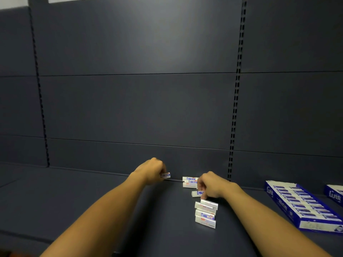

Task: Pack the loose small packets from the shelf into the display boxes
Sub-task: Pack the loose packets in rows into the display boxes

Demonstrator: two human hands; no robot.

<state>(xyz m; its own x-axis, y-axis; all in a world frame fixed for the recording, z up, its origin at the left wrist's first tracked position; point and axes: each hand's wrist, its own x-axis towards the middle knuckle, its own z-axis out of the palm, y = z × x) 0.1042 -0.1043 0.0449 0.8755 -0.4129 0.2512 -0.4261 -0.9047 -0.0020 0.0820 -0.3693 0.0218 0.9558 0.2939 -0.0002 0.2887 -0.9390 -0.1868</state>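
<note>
A dark grey metal shelf fills the near part of the view, matt and flat, with a seam running across it near the left; behind it rises a back wall of dark grey panels, divided by thin horizontal joints; two slotted uprights, one at the left and one at the right, run down the wall to the shelf; a pale strip shows at the very top left corner.

The packets are small, long and white, with blue and red print on their faces; a few loose packets lie far back against the wall, stacked close together; one single packet lies just in front of them; a nearer pile of packets sits in a short overlapping row toward the viewer, right of centre.

The left hand reaches to the far edge of the shelf, fingers curled, pinching one packet that pokes out to its right, close to the wall; the right hand hangs over the single packet with fingers bent down, fingertips touching it or just at it; whether it truly grips cannot be told.

At the right stands an open blue display box, white lettering on its wall, filled with a tidy row of the same packets; a second blue box shows partly at the right edge, well apart from the loose ones.
</note>
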